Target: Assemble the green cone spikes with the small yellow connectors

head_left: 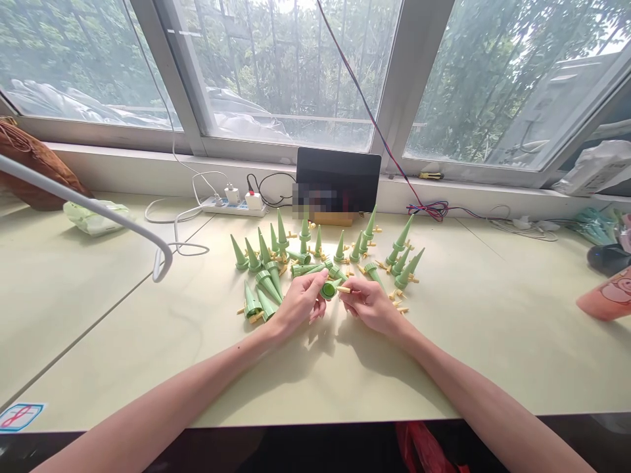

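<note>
My left hand [304,297] is closed on a green plastic cone spike [328,290], its round open end turned towards me. Close beside it, my right hand [367,302] pinches a small yellow plastic valve [344,290] at the side of that spike; I cannot tell whether the two parts are joined. Around both hands are several more green spikes, some upright such as the green spike [281,231] at the back, others lying down such as the green spike [269,287] on the left. Loose yellow valves [401,309] lie to the right of my right hand.
A dark tablet [338,179] leans on a wooden stand [333,219] by the window. Behind on the left is a power strip [236,209] with plugs and cables. A grey curved bar [98,203] crosses the left side. An orange cup [606,295] lies far right on the table [473,315].
</note>
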The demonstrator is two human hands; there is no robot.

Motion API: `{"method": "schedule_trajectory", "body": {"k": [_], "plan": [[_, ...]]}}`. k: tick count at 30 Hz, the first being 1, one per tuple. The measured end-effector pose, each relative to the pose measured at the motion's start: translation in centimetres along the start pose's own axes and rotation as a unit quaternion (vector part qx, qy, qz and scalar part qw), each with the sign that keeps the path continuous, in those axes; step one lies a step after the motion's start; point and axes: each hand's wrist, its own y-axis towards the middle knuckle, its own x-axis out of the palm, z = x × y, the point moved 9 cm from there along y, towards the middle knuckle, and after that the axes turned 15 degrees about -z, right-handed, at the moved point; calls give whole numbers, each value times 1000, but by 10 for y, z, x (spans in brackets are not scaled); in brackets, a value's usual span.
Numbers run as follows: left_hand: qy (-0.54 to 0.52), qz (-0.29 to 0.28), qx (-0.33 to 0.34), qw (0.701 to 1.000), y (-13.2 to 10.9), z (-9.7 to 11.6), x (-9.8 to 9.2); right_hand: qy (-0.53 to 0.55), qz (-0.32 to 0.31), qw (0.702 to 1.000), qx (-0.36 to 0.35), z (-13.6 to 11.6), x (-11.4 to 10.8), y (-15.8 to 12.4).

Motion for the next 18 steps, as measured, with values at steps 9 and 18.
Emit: {"method": "schedule_trajectory", "body": {"k": [9,18], "plan": [[-2,-28,12,1000,1,0,3,60,-10,998,11,9,3,1],[37,-49,11,998,3,-3,0,118,-22,992,26,17,5,2]]}}
